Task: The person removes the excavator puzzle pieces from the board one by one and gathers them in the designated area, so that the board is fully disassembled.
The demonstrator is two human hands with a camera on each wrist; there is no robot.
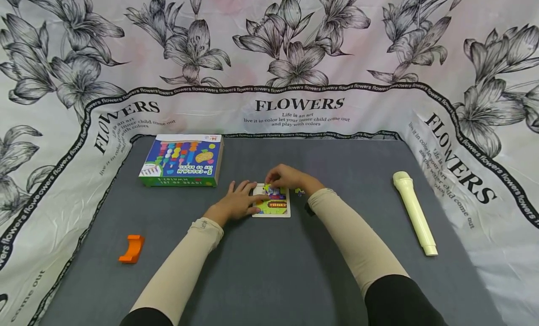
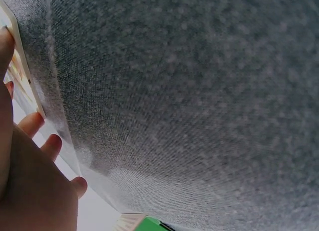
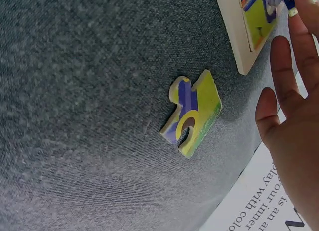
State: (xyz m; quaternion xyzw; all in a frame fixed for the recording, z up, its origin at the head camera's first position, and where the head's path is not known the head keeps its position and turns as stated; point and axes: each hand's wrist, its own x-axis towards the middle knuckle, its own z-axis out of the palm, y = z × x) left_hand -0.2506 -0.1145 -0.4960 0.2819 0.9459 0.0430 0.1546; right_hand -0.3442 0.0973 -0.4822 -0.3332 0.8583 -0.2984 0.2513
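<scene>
A small jigsaw puzzle in a white-rimmed tray (image 1: 289,205) lies mid-table, with colourful pieces filling its lower part. My left hand (image 1: 235,204) rests at the tray's left side, fingers spread and fairly straight, the thumb and a fingertip reaching over its picture. At the tray's top edge my right hand (image 1: 290,177) pinches a puzzle piece (image 3: 287,1) between thumb and fingertips; the other fingers hang loosely. Beside the tray, under the right wrist, a loose yellow, blue and green puzzle piece (image 3: 208,111) lies flat on the grey cloth.
A blue and green toy box (image 1: 181,160) stands at the back left. An orange arch-shaped block (image 1: 133,249) lies at the front left, and a long pale-yellow tube (image 1: 414,213) at the right. A flower-printed white cloth (image 1: 299,94) borders the grey surface.
</scene>
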